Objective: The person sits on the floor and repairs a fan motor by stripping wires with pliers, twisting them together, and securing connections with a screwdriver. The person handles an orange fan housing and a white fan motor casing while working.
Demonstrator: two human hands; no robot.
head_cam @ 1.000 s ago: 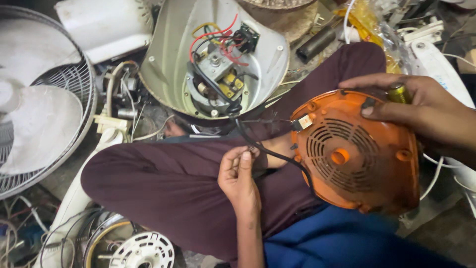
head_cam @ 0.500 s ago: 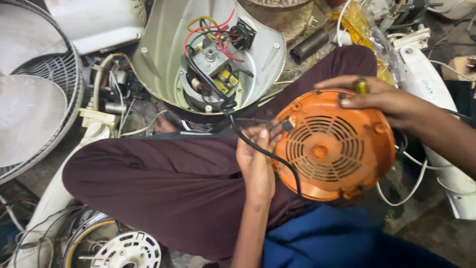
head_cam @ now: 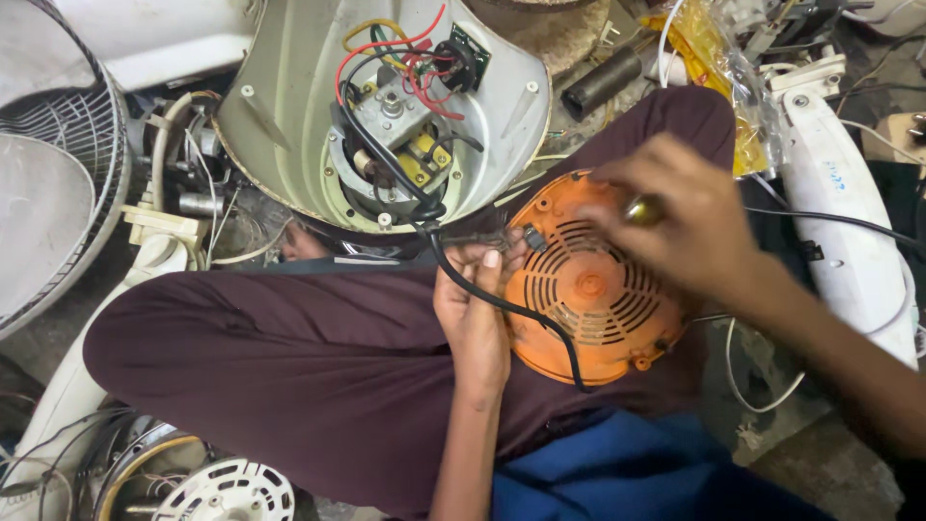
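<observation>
a: what's on the left?
b: a fan guard [head_cam: 58, 164], then the open grey fan base [head_cam: 289, 116] far off.
a: and the hands?
b: left hand [head_cam: 473, 309] pinched shut on the black cord [head_cam: 502, 304]; right hand [head_cam: 690, 227] closed around a small tool over the orange motor cover [head_cam: 588, 289] on the lap.

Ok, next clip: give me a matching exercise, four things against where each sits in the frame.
Things:
1. orange vented cover
2. opened fan base with coloured wires
3. wire fan guard
4. black cord

Places:
A. far left edge
B. on the lap, under the right hand
C. top centre, beyond the knee
D. running past the left hand

Pairs: 1-B, 2-C, 3-A, 4-D
</observation>
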